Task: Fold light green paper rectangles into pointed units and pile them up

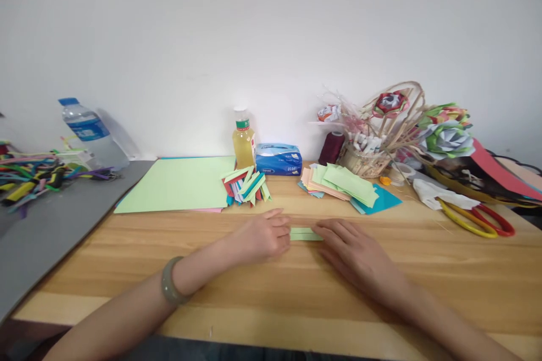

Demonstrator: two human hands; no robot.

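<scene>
A small light-green strip of paper [305,234] lies on the wooden table between my hands, with a lengthwise line along its middle, like a fold. My left hand [265,235] is at the strip's left end, fingers curled, and covers that end. At the right end, my right hand [351,248] has its fingers bent together over the paper, with the thumb tucked below. Beyond my left hand is a heap of folded colored paper strips [248,185]. Past my right hand, a fanned stack of green and peach paper pieces [342,181] rests on a blue sheet [383,200].
Large green sheets [178,183] lie at left. A bottle of yellow liquid [243,141] and a tissue pack [278,159] stand by the wall. Scissors [470,211], a thread spool [331,148] and a basket [359,161] are at right; a water bottle [91,130] is far left.
</scene>
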